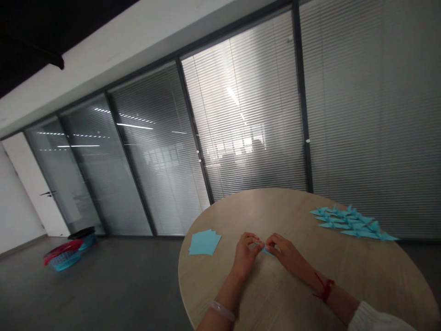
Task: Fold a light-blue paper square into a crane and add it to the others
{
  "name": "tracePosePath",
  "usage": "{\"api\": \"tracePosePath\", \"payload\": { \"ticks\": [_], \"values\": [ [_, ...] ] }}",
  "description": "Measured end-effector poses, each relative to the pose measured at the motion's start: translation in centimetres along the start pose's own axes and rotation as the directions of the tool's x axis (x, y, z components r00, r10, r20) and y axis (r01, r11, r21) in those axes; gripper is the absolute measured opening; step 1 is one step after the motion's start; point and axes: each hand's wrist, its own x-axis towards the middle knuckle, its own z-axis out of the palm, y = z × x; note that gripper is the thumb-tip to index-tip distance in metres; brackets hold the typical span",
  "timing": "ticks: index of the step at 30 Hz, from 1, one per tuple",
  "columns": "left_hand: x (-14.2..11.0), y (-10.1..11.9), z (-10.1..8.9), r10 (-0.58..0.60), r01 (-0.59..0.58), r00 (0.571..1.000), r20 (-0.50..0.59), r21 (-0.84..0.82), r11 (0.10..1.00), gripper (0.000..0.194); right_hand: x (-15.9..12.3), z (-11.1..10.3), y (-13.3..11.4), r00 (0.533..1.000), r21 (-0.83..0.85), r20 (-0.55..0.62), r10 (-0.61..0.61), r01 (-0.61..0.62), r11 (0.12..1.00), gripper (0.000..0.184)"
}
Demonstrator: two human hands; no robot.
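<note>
Both hands meet over the middle of a round wooden table point(275, 294). Between the fingertips is a small piece of folded blue paper point(268, 251), mostly covered by the fingers. My left hand point(247, 253) pinches its left side, thumb against the fingers. On the other side my right hand point(281, 250) pinches it too, fingers curled. A short stack of blue paper sheets point(204, 242) lies to the left of my left hand. Several folded blue paper cranes point(354, 223) stand grouped in rows at the table's right side.
Behind the table runs a glass partition point(248, 105) with blinds and dark frames. On the floor at the left stand a blue basket with a red cover point(64, 256) and another basket with a black top point(86, 238). A white door point(37, 184) is at far left.
</note>
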Motion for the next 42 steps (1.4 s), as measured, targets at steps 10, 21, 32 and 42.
{"api": "tracePosePath", "payload": {
  "ticks": [10, 21, 32, 42],
  "values": [
    [0.0, 0.4, 0.0, -0.026, 0.036, 0.998, 0.061, -0.179, 0.983, 0.031, 0.1, -0.3, 0.1, 1.0, 0.01, -0.022, -0.015, 0.015, 1.0, 0.031],
    [-0.1, 0.7, 0.6, -0.244, 0.361, 0.927, 0.284, -0.505, 0.784, 0.049, 0.9, -0.9, 0.9, 0.967, 0.32, 0.0, 0.256, -0.243, 0.916, 0.034],
    [0.5, 0.9, 0.1, -0.255, 0.274, 0.961, 0.11, -0.524, 0.807, 0.039, 1.0, -0.3, 0.3, 0.927, 0.501, 0.165, 0.337, -0.373, 0.781, 0.043],
    [0.4, 0.8, 0.1, -0.303, 0.328, 0.943, 0.136, -0.537, 0.777, 0.042, 0.9, -0.7, -0.1, 0.934, 0.518, 0.18, 0.308, -0.356, 0.778, 0.038]
  ]
}}
